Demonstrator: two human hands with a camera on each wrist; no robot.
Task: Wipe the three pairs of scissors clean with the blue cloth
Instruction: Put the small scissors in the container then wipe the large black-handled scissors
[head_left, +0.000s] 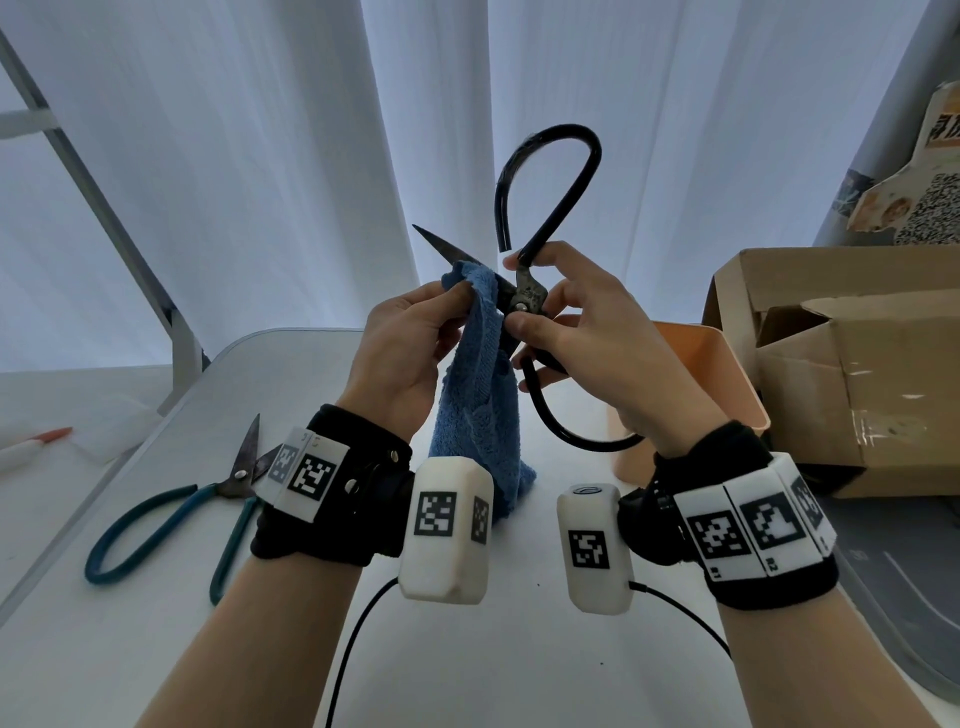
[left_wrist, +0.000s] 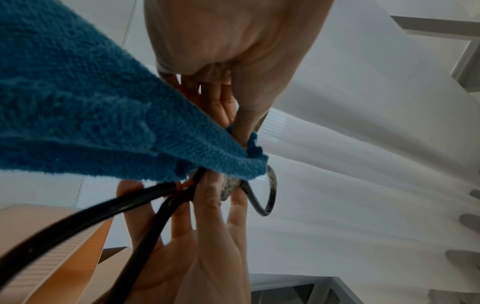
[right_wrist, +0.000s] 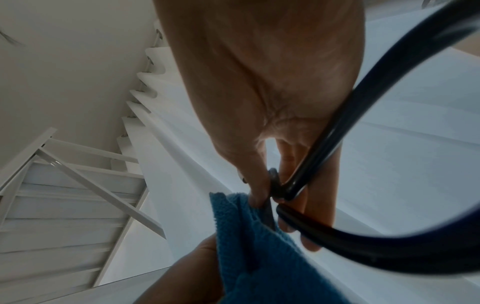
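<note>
Right hand (head_left: 587, 332) holds the black-handled scissors (head_left: 530, 296) up above the tabletop (head_left: 519, 623), fingers pinching near the pivot, handle loops spread, blade tip pointing up-left. Left hand (head_left: 410, 343) grip is closed on the blue cloth (head_left: 478, 405), pinching it around the blade, rest of the cloth hanging down to the tabletop. Teal-handled scissors (head_left: 171, 525) lie on the tabletop to the left, near the left wrist; orange bin (head_left: 727, 374) and cardboard box (head_left: 852, 364) on the right.

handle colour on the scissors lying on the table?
Teal on the table scissors; clearest in the head view.
</note>
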